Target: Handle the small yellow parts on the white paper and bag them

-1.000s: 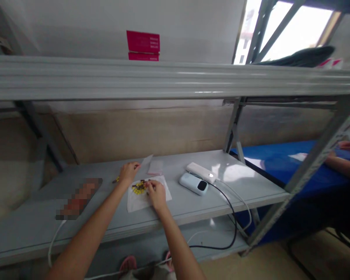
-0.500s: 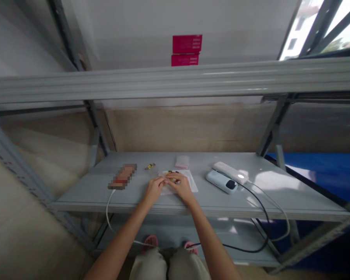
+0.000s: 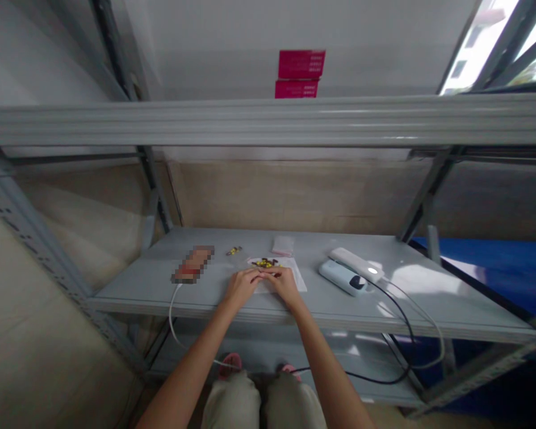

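Note:
My left hand and my right hand meet at the fingertips over a white sheet on the grey shelf. Both hands have their fingers drawn together in a pinch; whatever sits between them is too small or hidden to make out. Just beyond the fingers lies a little pile of small yellow and dark brown pieces on the sheet. A few similar yellow and dark pieces rest apart on the shelf, up and to the left. Behind the sheet is a small pale packet.
A blurred-out phone-like object with a white cable lies at the left. To the right, a light blue device with a dark oval sits beside a long white device, cables trailing off the front edge. A thick grey beam crosses above the shelf.
My hands have drawn back slightly toward the front edge, baring more of the pile. The fingertips now meet in front of it. The camera view has shifted a little.

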Demonstrator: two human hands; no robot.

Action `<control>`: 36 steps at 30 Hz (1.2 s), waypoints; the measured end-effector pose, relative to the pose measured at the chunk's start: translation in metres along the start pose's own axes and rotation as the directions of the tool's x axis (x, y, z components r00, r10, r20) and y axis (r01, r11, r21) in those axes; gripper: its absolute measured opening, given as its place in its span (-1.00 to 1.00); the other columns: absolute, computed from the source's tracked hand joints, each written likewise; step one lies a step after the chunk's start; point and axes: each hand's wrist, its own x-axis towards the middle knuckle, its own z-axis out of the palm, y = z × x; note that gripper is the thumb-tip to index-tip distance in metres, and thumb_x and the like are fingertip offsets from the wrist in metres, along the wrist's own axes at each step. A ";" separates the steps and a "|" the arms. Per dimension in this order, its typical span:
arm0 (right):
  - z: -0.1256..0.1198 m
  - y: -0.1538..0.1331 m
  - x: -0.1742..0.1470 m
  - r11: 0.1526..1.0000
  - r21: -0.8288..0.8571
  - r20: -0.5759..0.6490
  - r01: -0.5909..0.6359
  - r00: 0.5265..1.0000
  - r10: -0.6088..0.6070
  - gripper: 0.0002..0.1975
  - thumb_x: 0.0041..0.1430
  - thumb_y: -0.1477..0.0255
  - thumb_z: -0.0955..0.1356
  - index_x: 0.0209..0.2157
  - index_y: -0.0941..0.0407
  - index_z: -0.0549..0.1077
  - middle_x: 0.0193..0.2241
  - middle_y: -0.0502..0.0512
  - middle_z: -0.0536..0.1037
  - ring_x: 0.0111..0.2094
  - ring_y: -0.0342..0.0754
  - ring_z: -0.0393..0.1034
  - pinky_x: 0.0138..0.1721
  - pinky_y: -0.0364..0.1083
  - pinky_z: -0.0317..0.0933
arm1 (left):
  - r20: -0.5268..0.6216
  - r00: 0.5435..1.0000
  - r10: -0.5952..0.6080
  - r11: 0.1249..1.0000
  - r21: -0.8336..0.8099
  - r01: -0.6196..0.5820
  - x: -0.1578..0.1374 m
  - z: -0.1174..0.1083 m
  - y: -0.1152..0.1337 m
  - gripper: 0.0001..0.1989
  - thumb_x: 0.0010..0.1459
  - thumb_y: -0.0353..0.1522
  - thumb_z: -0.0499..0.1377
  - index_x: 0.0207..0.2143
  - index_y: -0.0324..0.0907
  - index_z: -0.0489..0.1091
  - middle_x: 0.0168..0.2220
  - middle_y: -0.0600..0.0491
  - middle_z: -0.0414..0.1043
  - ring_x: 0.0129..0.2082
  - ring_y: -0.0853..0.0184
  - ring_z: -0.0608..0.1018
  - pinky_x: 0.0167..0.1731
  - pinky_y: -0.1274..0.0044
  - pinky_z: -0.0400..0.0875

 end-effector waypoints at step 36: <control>-0.001 -0.002 -0.002 0.990 -0.139 0.004 -0.038 0.999 0.039 -0.77 0.09 0.33 0.28 -0.39 0.11 0.56 -0.40 0.09 0.59 -0.38 -0.04 0.45 -0.33 -0.13 0.22 | -0.036 0.999 -0.026 0.998 0.049 0.028 0.002 -0.002 0.008 -0.88 0.08 -0.43 0.05 -0.47 -0.18 0.36 -0.45 0.09 0.38 -0.49 0.44 0.40 -0.42 0.60 0.26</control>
